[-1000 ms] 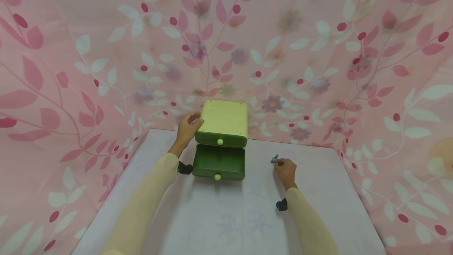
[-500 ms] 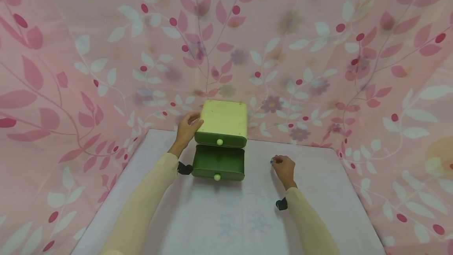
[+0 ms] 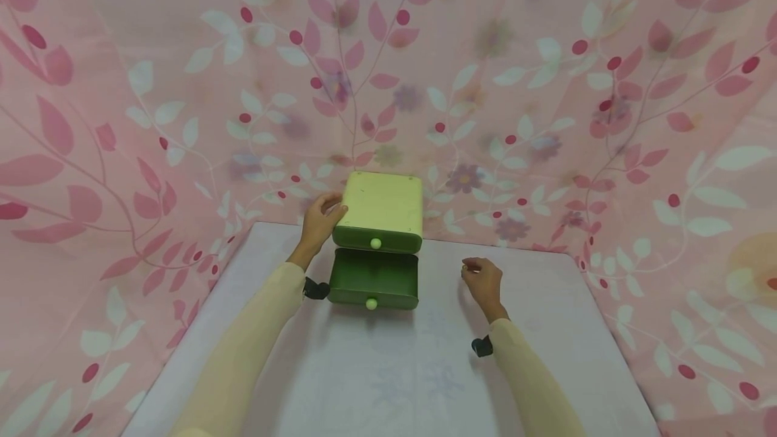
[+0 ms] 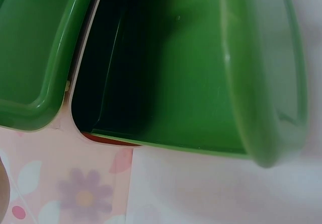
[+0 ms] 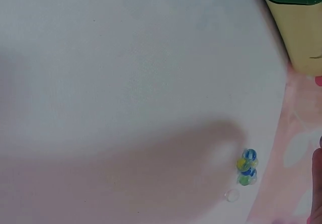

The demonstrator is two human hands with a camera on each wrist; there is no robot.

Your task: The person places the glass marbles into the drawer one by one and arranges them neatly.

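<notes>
A small two-drawer cabinet (image 3: 384, 201) has a pale yellow-green body and green drawers with round knobs. Its lower drawer (image 4: 201, 83) is pulled out, and no contents show inside. My left hand (image 3: 320, 222) holds the cabinet's left side, thumb at the top edge. To the right, my right hand (image 3: 484, 283) is raised over the table with thumb and index finger pinched together; a tiny pale spot, apparently a marble, shows at the tips. Several glass marbles (image 5: 246, 166), blue, yellow and green, lie clustered in the right wrist view, a clear marble (image 5: 232, 196) beside them.
A white-covered table (image 3: 419, 383) carries the cabinet near its back edge. Pink floral cloth (image 3: 510, 86) hangs close behind and on both sides. The upper drawer (image 3: 352, 238) is closed above the pulled-out one.
My right hand has lifted slightly up and left from the marbles, which the head view no longer shows. The left hand and the cabinet stay in place.
</notes>
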